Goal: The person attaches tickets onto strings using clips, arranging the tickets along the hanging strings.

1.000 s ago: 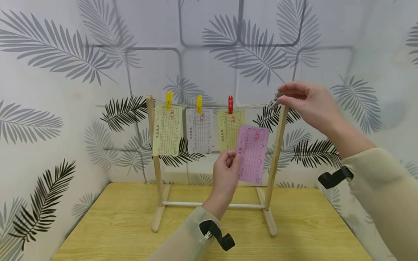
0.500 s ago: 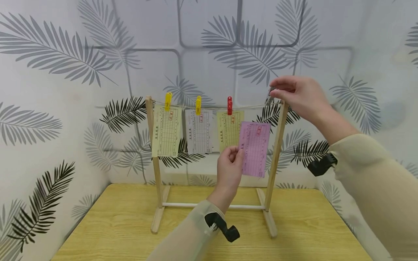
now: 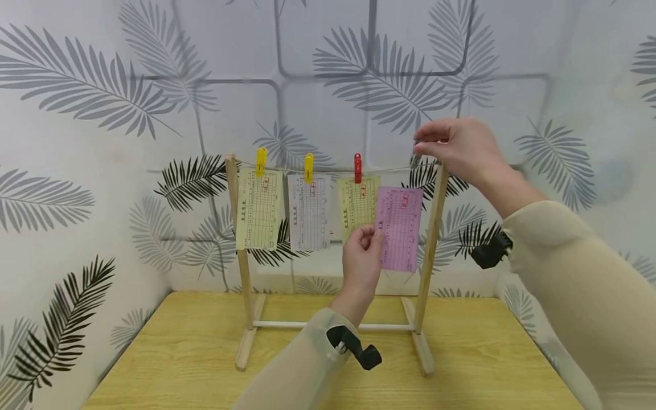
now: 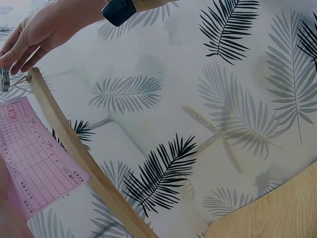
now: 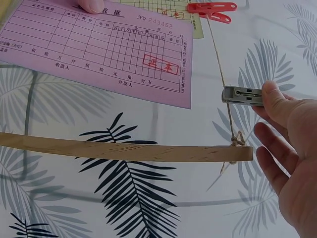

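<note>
left hand (image 3: 361, 259) pinches pink slip (image 3: 399, 228) below string (image 3: 384, 169) | right hand (image 3: 458, 149) pinches grey clip (image 5: 242, 95) on string, near right post (image 3: 429, 250) | red clip (image 3: 357, 167) just left

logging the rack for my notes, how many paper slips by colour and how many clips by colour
yellow slips: 2
white slip: 1
pink slip, in the left hand: 1
yellow clips: 2
red clip: 1
grey clip, in the right hand: 1
total: 8
</note>
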`<action>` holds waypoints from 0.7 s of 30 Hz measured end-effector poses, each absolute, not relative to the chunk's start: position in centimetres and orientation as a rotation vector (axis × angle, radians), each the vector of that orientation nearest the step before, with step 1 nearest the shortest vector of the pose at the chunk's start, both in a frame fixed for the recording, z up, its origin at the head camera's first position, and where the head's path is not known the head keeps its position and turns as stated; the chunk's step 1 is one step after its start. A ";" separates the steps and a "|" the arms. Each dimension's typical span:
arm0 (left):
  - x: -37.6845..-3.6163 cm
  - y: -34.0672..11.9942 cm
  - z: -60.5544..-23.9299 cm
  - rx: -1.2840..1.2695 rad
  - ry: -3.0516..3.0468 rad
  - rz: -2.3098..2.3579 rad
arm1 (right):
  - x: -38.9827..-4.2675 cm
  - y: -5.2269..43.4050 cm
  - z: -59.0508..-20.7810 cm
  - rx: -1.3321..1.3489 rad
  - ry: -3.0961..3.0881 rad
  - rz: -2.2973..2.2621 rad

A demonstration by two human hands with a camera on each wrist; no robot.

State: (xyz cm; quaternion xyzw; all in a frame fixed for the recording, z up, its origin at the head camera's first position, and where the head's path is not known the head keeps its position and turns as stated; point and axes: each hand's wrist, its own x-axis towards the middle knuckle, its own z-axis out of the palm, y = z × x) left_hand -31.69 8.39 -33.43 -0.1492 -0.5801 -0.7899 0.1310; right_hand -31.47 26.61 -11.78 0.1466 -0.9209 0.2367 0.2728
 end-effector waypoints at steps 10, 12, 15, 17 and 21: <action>-32.0 9.2 -32.8 -0.411 -1.695 -2.260 | -31.9 26.6 -11.6 0.419 -2.512 0.555; -32.0 9.3 -32.6 -0.407 -1.703 -2.257 | -31.9 26.6 -11.6 0.428 -2.514 0.552; -32.0 9.4 -32.5 -0.404 -1.709 -2.259 | -31.9 26.7 -11.7 0.432 -2.520 0.558; -32.1 9.5 -32.4 -0.400 -1.709 -2.260 | -31.8 26.7 -11.7 0.434 -2.524 0.554; -32.0 9.6 -32.1 -0.384 -1.716 -2.248 | -31.7 26.8 -11.7 0.436 -2.536 0.553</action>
